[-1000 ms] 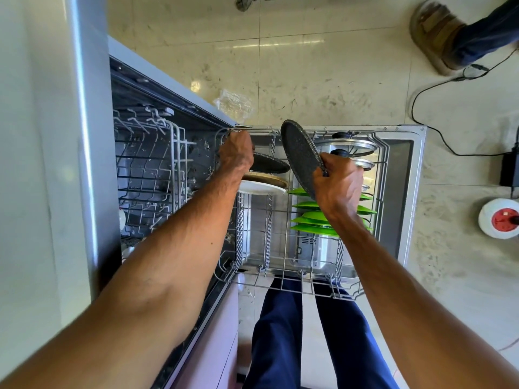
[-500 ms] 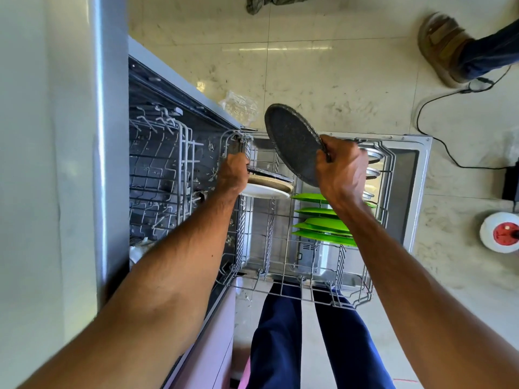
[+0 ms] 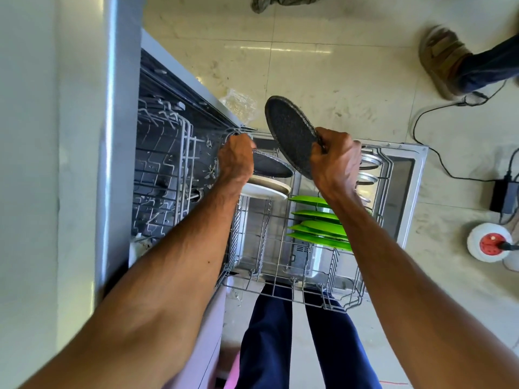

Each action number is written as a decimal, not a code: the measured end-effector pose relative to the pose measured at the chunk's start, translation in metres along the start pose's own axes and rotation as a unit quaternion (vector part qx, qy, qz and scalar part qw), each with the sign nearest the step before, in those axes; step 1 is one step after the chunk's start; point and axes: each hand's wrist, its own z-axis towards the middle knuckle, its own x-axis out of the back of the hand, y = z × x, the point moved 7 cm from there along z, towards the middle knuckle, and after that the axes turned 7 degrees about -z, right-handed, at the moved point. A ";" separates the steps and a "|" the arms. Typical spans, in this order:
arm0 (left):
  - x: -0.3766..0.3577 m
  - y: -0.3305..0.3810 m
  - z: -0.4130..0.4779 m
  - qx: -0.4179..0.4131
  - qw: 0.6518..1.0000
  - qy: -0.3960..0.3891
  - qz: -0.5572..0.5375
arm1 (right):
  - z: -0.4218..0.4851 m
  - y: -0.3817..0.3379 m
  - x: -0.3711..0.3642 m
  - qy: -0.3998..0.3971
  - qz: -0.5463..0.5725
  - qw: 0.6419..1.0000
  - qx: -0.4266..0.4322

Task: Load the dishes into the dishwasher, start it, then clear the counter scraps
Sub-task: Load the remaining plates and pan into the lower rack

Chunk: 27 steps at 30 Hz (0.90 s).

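Speckled plate (image 3: 290, 133) higher over rack (image 3: 283, 293) than before, tight in right grip (image 3: 334, 161); left grip (image 3: 236, 161) around dark plate (image 3: 271, 165).

The floor is laid with glossy pale beige stone tiles (image 3: 337, 88) separated by thin grout lines. A bright strip of reflected light (image 3: 269, 49) is seen on them beyond the right hand (image 3: 335, 158). A flat pale green-white vertical panel (image 3: 28, 164) is located to the left of the left hand (image 3: 236, 161). A crumpled clear plastic bag (image 3: 238, 103) is found on the floor just beyond the two hands. To the right of the right hand, a thin black cable (image 3: 414, 127) is routed across the tiles to a black rectangular power adapter (image 3: 504, 196), near a round white extension reel with a red socket (image 3: 488, 244).
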 end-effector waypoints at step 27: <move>0.013 0.019 -0.004 0.019 0.998 0.024 0.052 | -0.005 0.022 -0.010 -0.025 -0.035 0.998 -0.039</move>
